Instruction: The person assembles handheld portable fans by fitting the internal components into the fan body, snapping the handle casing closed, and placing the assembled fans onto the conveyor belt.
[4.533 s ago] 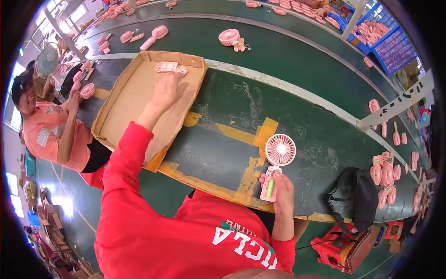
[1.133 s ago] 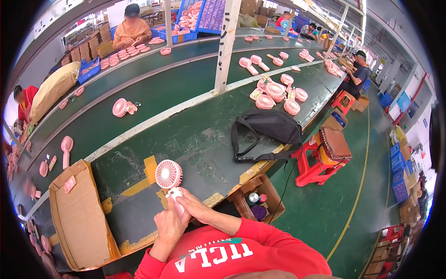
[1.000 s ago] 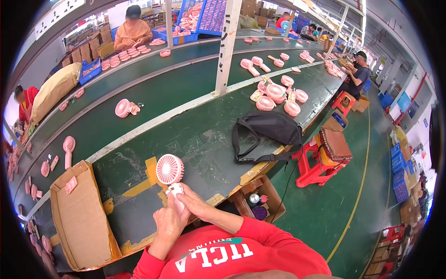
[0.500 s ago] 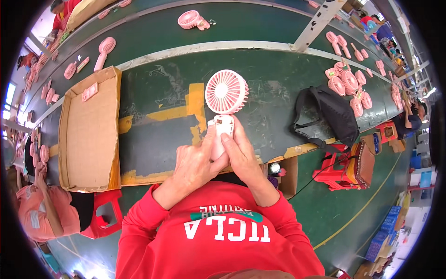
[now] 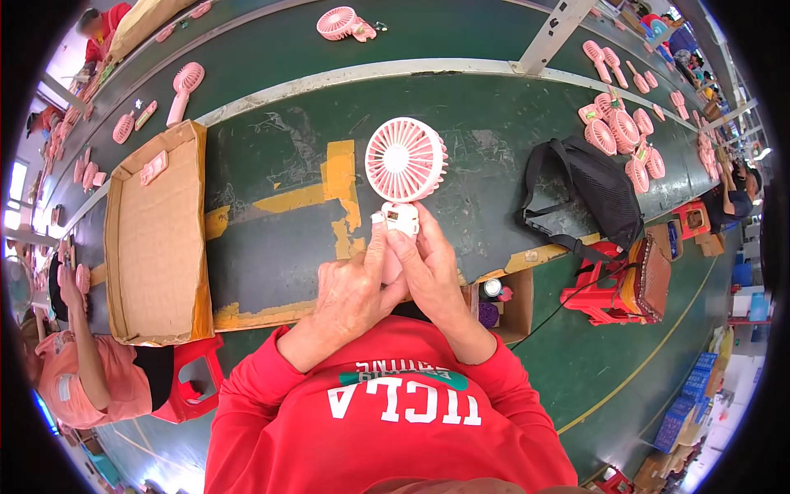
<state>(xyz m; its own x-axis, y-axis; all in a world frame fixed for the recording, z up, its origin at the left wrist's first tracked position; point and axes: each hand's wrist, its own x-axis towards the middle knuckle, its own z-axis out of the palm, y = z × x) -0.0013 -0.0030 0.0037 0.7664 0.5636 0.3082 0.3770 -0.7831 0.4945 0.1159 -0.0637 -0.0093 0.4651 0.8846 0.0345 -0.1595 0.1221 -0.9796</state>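
Note:
In front of me a pink handheld fan (image 5: pixel 403 160) is held upright, its round slatted head above my fingers. My left hand (image 5: pixel 350 288) closes around the handle from the left, thumb and fingers against it. From the other side my right hand (image 5: pixel 429 267) grips the same handle, its thumb lying over the front just below a small dark opening near the top. Most of the handle is hidden by my fingers. Beneath the fan is the dark green workbench (image 5: pixel 271 280) with worn yellow tape.
A shallow cardboard tray (image 5: pixel 156 247) holding a pink fan part (image 5: pixel 154 168) sits on the left. A black bag (image 5: pixel 583 198) lies to the right, beside piled pink fans (image 5: pixel 623 132). Beyond a metal rail runs a belt with more fans. A co-worker (image 5: pixel 95 375) sits at left.
Both hands still hold the fan. The right thumb has shifted up the handle slightly, and my view has shifted a little. The co-worker's arm at left has moved.

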